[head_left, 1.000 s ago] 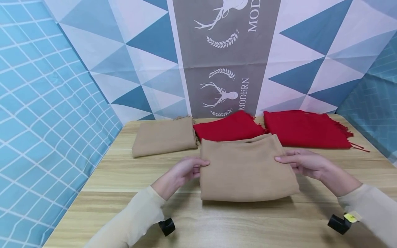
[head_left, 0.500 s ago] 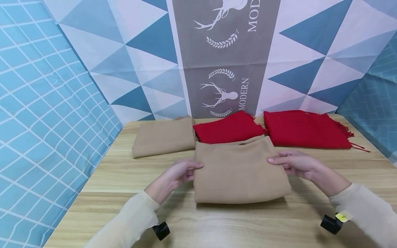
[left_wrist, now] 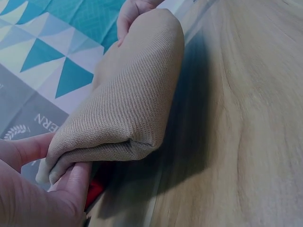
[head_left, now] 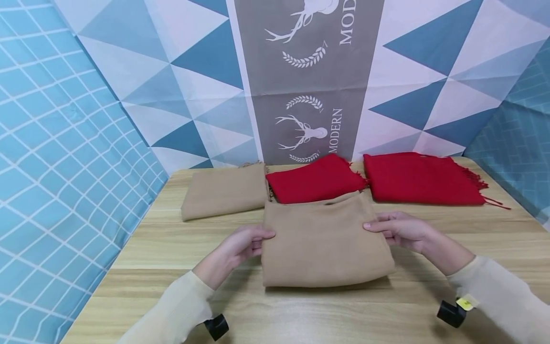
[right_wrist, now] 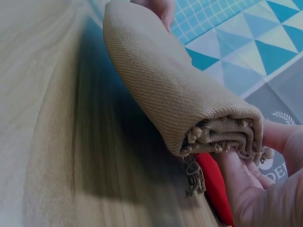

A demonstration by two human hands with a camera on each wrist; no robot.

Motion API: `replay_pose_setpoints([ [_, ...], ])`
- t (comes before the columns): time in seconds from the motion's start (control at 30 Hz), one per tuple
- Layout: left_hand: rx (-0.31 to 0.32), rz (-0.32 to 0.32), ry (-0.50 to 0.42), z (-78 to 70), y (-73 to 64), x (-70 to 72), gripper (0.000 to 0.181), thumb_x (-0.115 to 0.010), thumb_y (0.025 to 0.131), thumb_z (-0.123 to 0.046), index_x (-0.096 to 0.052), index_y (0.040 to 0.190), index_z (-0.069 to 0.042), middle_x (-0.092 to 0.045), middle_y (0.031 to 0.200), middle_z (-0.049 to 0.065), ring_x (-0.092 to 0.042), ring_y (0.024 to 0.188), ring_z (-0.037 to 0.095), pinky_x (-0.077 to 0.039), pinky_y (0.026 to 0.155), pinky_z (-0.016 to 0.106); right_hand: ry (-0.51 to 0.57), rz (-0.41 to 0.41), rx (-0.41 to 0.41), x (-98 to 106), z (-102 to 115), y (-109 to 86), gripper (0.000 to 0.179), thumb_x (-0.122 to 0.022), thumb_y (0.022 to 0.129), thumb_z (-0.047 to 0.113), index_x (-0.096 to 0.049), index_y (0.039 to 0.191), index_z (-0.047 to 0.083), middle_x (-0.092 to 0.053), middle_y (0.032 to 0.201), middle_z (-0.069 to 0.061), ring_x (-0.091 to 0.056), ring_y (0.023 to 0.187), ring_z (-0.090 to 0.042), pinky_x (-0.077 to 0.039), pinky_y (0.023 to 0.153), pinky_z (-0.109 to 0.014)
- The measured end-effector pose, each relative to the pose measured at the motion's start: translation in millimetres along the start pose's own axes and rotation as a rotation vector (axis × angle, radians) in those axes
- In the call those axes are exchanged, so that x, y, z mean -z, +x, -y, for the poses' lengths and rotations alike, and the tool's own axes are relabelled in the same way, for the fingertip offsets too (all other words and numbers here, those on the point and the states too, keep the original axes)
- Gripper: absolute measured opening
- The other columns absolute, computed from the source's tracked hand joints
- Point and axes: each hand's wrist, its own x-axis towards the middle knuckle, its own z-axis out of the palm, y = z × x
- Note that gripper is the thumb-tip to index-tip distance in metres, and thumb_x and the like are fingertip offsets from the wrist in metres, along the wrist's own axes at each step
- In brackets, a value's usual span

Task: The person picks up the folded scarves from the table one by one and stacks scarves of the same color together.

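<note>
A folded tan scarf (head_left: 324, 246) is held above the table between both hands, its near edge lifted and casting a shadow. My left hand (head_left: 238, 248) pinches its left side, thumb on top and fingers underneath; the left wrist view shows the layered fold (left_wrist: 128, 104) between thumb and fingers. On the opposite side my right hand (head_left: 401, 231) pinches it the same way. Knotted fringe hangs from the scarf's end (right_wrist: 220, 132) in the right wrist view. Behind it lies a folded red scarf (head_left: 315, 179), its front edge partly covered by the tan one.
Another folded tan scarf (head_left: 225, 191) lies at the back left of the wooden table (head_left: 154, 253). A second red scarf (head_left: 423, 179) with fringe lies at the back right. Patterned cloth (head_left: 202, 71) covers the wall behind, and blue gridded cloth (head_left: 60, 157) stands on the left.
Both hands have carried the tan scarf a little to the left and toward me, keeping their hold. More of the middle red scarf's front edge shows. The back scarves stay in place.
</note>
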Motion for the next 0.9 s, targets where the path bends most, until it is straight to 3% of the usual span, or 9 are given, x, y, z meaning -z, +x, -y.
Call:
replay_pose_setpoints([
  [0.2, -0.008, 0.015, -0.009, 3.8, -2.1, 5.5, 0.015, -0.058, 0.09, -0.004, -0.06, 0.105, -0.006, -0.072, 0.08, -0.007, -0.069, 0.076, 0.005, -0.055, 0.074, 0.021, -0.008, -0.013, -0.006, -5, -1, 3.4, 0.023, -0.059, 0.095, 0.025, -0.06, 0.117, 0.016, -0.072, 0.099, 0.008, -0.071, 0.091, -0.009, -0.058, 0.084, -0.026],
  [0.37, -0.011, 0.009, -0.018, 5.4, -4.3, 8.6, 0.019, -0.059, 0.09, -0.005, -0.059, 0.109, -0.003, -0.072, 0.083, -0.006, -0.069, 0.079, 0.005, -0.056, 0.075, 0.021, -0.005, -0.014, -0.004, -9, -2, 5.1, 0.022, -0.061, 0.094, 0.025, -0.061, 0.114, 0.016, -0.073, 0.098, 0.007, -0.072, 0.09, -0.009, -0.058, 0.084, -0.026],
  [0.67, -0.012, -0.002, -0.008, 6.5, -7.3, 13.2, 0.014, -0.058, 0.091, -0.005, -0.06, 0.104, -0.006, -0.072, 0.082, -0.007, -0.068, 0.079, 0.004, -0.056, 0.076, 0.021, 0.029, 0.017, 0.019, -14, -3, 8.9, 0.011, -0.063, 0.093, 0.021, -0.065, 0.103, 0.019, -0.073, 0.094, 0.008, -0.071, 0.087, -0.006, -0.058, 0.082, -0.026],
  [0.9, -0.007, 0.0, -0.014, 6.8, -8.4, 16.8, 0.011, -0.058, 0.09, -0.005, -0.061, 0.1, -0.009, -0.072, 0.081, -0.008, -0.068, 0.078, 0.004, -0.055, 0.075, 0.021, 0.025, 0.01, 0.006, -18, -2, 11.8, 0.019, -0.064, 0.092, 0.022, -0.065, 0.11, 0.017, -0.074, 0.096, 0.007, -0.071, 0.089, -0.008, -0.058, 0.083, -0.027],
])
